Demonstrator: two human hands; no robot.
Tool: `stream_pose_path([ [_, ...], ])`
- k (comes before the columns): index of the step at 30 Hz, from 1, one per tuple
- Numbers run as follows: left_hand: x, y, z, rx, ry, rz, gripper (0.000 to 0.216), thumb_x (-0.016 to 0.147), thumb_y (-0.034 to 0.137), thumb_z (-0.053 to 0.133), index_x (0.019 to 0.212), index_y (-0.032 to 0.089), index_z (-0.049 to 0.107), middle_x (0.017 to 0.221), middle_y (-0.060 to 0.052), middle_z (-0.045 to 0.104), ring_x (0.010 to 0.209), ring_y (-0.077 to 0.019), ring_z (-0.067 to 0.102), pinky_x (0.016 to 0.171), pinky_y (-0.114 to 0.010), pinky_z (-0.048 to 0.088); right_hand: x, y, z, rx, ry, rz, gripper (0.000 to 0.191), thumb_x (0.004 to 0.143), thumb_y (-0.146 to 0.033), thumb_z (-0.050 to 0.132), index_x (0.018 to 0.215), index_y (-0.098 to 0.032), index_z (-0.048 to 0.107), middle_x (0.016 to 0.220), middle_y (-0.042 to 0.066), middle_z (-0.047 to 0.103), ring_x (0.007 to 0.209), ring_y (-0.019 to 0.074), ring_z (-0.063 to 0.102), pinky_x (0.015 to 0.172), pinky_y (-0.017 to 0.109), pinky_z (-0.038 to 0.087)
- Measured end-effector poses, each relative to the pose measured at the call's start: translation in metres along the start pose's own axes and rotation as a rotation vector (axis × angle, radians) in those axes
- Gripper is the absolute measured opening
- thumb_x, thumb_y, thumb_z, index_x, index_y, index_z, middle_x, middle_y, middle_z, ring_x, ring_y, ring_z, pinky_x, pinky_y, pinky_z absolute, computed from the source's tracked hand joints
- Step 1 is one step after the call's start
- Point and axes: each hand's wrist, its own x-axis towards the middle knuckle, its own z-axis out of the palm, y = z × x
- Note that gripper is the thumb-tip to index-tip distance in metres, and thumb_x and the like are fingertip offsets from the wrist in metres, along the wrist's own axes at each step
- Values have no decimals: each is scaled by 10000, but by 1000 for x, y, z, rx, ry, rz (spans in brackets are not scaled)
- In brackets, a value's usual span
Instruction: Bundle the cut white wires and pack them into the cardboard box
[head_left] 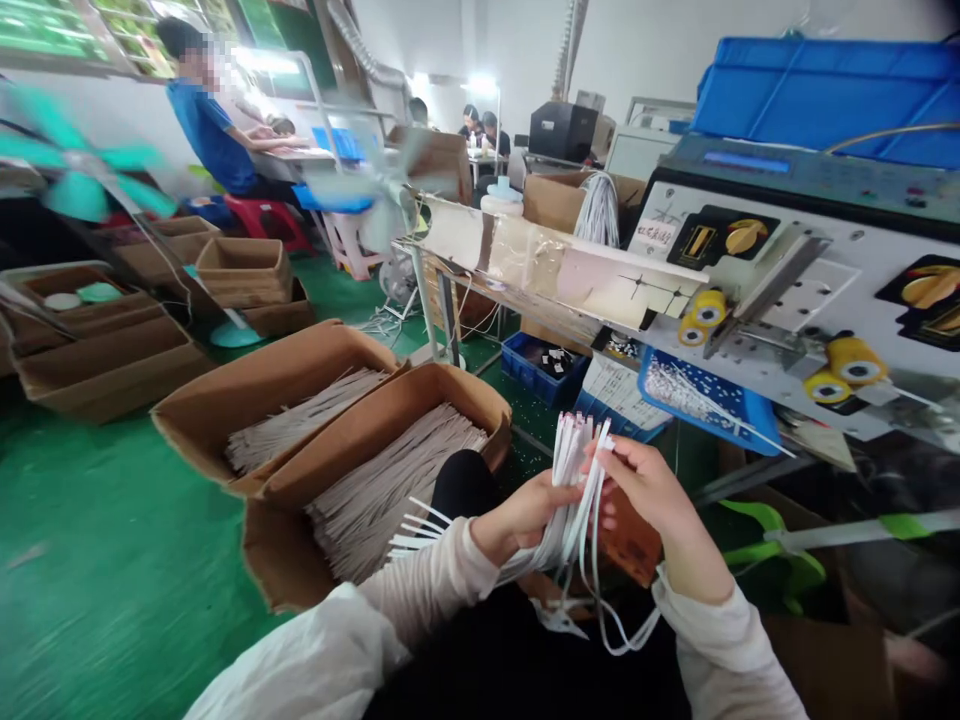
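Observation:
A bundle of white flat cables (564, 520) is held upright over my lap, its cut ends pointing up. My left hand (529, 512) is closed around the bundle's left side. On the other side, my right hand (646, 482) pinches a few cable ends near the top, slightly apart from the main bunch. The cables' lower parts bend down over my legs; some loop on the right, and other ends stick out to the left past my left forearm.
Two cardboard boxes (262, 490) with many grey-white strips stand at left. A wire-processing machine (780, 290) with yellow rollers is at right, a blue tray (750, 425) below it. A green fan (780, 545) is close on the right. A person in blue (214, 130) sits farther back.

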Motion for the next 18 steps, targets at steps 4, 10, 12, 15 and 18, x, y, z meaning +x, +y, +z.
stream_pose_path([
  [4, -2, -7, -2, -84, -65, -71, 353, 824, 321, 738, 1064, 69, 673, 935, -166, 758, 808, -249, 736, 781, -370, 560, 2, 13, -6, -166, 202, -173, 325, 869, -526, 648, 956, -237, 770, 1158, 93, 655, 1026, 251, 640, 777, 331, 564],
  [10, -1, -16, -4, -78, -68, -74, 414, 804, 330, 765, 1120, 88, 648, 951, -151, 760, 737, -240, 738, 667, -328, 564, 3, 30, -3, 103, 157, -27, 411, 810, -446, 729, 1179, -268, 702, 997, 47, 701, 802, 191, 646, 645, 287, 553],
  [12, -1, -18, -4, -68, -51, -76, 405, 793, 332, 776, 1092, 87, 654, 895, -130, 755, 705, -231, 733, 649, -323, 564, 2, 33, -4, 178, 143, 10, 588, 801, -403, 742, 1357, -292, 586, 974, 32, 704, 658, 141, 605, 521, 237, 503],
  [15, -3, -20, -3, -73, -46, -87, 401, 775, 332, 796, 1064, 89, 661, 845, -104, 740, 718, -233, 732, 663, -333, 572, -1, 34, -7, 175, 96, 39, 678, 818, -371, 724, 1450, -303, 487, 977, 26, 707, 514, 83, 522, 395, 189, 394],
  [18, -3, -20, -1, -66, -56, -90, 432, 757, 342, 816, 1073, 92, 659, 847, -95, 727, 757, -242, 733, 699, -352, 577, -3, 31, -9, 153, 92, 32, 583, 806, -367, 733, 1358, -266, 574, 925, 20, 715, 458, 72, 507, 369, 190, 380],
])
